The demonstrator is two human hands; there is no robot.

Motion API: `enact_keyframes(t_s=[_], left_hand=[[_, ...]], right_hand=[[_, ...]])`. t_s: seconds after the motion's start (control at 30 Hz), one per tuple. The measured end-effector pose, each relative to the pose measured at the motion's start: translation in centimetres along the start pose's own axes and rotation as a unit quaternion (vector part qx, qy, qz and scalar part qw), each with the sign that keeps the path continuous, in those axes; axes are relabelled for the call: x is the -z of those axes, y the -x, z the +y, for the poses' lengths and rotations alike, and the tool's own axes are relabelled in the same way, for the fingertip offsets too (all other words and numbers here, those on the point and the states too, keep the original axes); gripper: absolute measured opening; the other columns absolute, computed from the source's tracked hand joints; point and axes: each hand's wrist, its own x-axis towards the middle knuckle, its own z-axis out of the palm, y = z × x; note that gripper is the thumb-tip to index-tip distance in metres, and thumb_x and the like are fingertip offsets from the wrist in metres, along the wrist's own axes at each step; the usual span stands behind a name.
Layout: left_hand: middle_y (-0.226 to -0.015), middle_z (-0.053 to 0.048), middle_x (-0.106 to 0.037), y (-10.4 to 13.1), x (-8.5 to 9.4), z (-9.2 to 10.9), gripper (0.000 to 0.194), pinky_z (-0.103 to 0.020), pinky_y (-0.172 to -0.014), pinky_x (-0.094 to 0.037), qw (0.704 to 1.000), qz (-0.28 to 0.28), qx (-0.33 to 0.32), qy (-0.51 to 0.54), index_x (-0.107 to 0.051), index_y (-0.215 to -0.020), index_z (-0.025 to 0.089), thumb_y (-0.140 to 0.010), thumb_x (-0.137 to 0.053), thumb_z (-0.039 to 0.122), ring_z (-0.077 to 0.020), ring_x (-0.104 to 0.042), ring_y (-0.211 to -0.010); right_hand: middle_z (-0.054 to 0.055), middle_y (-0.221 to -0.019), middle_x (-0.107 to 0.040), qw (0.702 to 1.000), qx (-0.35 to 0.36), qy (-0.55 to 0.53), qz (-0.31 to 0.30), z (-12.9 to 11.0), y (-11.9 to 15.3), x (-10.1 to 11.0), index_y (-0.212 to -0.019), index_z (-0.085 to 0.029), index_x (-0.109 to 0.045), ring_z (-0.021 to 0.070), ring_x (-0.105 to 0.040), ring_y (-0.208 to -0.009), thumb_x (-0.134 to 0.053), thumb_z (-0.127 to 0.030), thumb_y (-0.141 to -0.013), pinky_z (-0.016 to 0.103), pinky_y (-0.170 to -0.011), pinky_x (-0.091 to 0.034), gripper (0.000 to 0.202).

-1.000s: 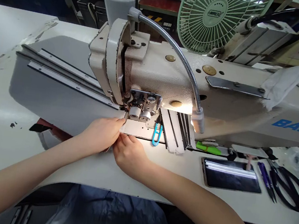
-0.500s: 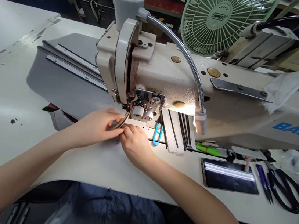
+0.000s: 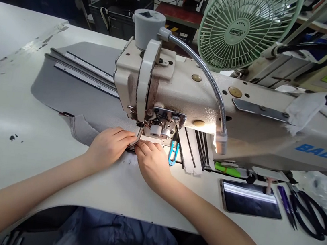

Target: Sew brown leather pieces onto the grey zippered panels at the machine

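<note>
Grey fabric (image 3: 80, 82) lies on the white table, and its right edge runs under the head of an industrial sewing machine (image 3: 169, 82). My left hand (image 3: 110, 145) has its fingers together on the fabric's edge, just in front of the needle area. Close beside it, my right hand (image 3: 153, 162) pinches the same edge with curled fingers. Both fingertips almost meet below the presser foot; the needle itself is hidden. Two white strips with dark edges (image 3: 87, 79) rest on the fabric to the left of the machine.
Blue thread snips (image 3: 173, 152) and pale strips with black lines (image 3: 192, 149) sit right of the needle. Farther right are a phone (image 3: 251, 199), a purple-handled tool (image 3: 287, 205) and black scissors (image 3: 313, 212). A flexible lamp (image 3: 220, 140) hangs over the machine bed; a green fan (image 3: 246, 28) stands behind.
My left hand has turned flatter, and the fabric edge it was lifting now lies lower by the needle. My right hand stays close to it. The whole view has shifted slightly.
</note>
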Motion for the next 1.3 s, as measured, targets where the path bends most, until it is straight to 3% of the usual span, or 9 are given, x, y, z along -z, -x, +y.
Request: enact_keyframes(t_s=[0.17,0.3,0.47,0.7,0.8,1.0,1.3], left_hand=[[-0.102,-0.008,-0.068,-0.9,0.6,0.4,0.029,-0.038,-0.075,-0.042,0.997,-0.009,0.002,-0.076,-0.066,-0.108,0.019,-0.096,-0.04,0.015,-0.0243,-0.057,-0.093],[-0.097,-0.01,-0.065,-1.2,1.1,0.7,0.03,-0.039,-0.075,-0.04,0.995,-0.022,-0.004,-0.092,-0.065,-0.109,0.018,-0.093,-0.04,0.011,-0.0248,-0.056,-0.089],[-0.09,-0.006,-0.066,-1.3,-0.1,-0.6,0.027,-0.033,-0.076,-0.042,0.998,0.049,-0.036,-0.003,-0.066,-0.104,0.017,-0.091,-0.045,0.006,-0.0198,-0.057,-0.086],[-0.081,-0.003,-0.064,-2.7,-1.0,-2.0,0.023,-0.033,-0.069,-0.039,0.99,0.115,-0.073,-0.025,-0.067,-0.094,0.018,-0.089,-0.049,0.005,-0.0189,-0.058,-0.078],[-0.083,-0.002,-0.065,-2.9,-1.3,-2.4,0.022,-0.033,-0.07,-0.04,0.989,0.123,-0.08,-0.032,-0.066,-0.098,0.019,-0.09,-0.05,0.006,-0.0187,-0.058,-0.081],[-0.092,-0.005,-0.067,-2.7,-2.1,-3.0,0.02,-0.034,-0.08,-0.044,0.988,0.126,-0.092,-0.011,-0.062,-0.105,0.015,-0.092,-0.049,0.008,-0.0194,-0.059,-0.091],[-0.096,-0.005,-0.066,-3.4,-1.9,-3.2,0.016,-0.035,-0.081,-0.044,0.991,0.093,-0.096,0.009,-0.06,-0.097,0.017,-0.091,-0.048,0.008,-0.0202,-0.058,-0.091]], right_hand=[[0.007,-0.113,-0.066,0.998,-0.055,-0.008,0.02,0.4,-0.4,0.7,-0.105,-0.017,-0.066,0.0209,-0.053,-0.095,-0.047,-0.013,-0.097,0.037,-0.082,-0.039,0.021],[0.007,-0.104,-0.064,0.996,-0.094,-0.009,-0.006,0.5,-0.6,1.2,-0.102,-0.021,-0.067,0.0197,-0.051,-0.087,-0.049,-0.016,-0.096,0.036,-0.08,-0.035,0.019],[0.007,-0.094,-0.062,0.992,-0.121,0.005,-0.027,0.8,-0.9,1.2,-0.108,-0.023,-0.067,0.017,-0.05,-0.074,-0.046,-0.019,-0.098,0.034,-0.074,-0.031,0.023],[0.009,-0.094,-0.064,0.984,-0.158,0.013,-0.082,1.0,-1.7,1.2,-0.124,-0.024,-0.062,0.0176,-0.055,-0.069,-0.044,-0.021,-0.097,0.035,-0.072,-0.031,0.033],[0.012,-0.1,-0.065,0.986,-0.158,0.015,-0.055,1.0,-1.7,1.1,-0.127,-0.022,-0.061,0.0216,-0.058,-0.08,-0.045,-0.018,-0.095,0.035,-0.073,-0.031,0.036],[0.006,-0.098,-0.068,0.99,-0.118,-0.057,0.058,1.1,-1.0,1.2,-0.107,-0.025,-0.069,0.0213,-0.058,-0.089,-0.048,-0.016,-0.093,0.033,-0.073,-0.029,0.028],[0.004,-0.098,-0.069,0.989,-0.095,-0.091,0.072,1.0,-1.0,1.5,-0.105,-0.023,-0.069,0.02,-0.058,-0.087,-0.05,-0.013,-0.092,0.034,-0.075,-0.031,0.025]])
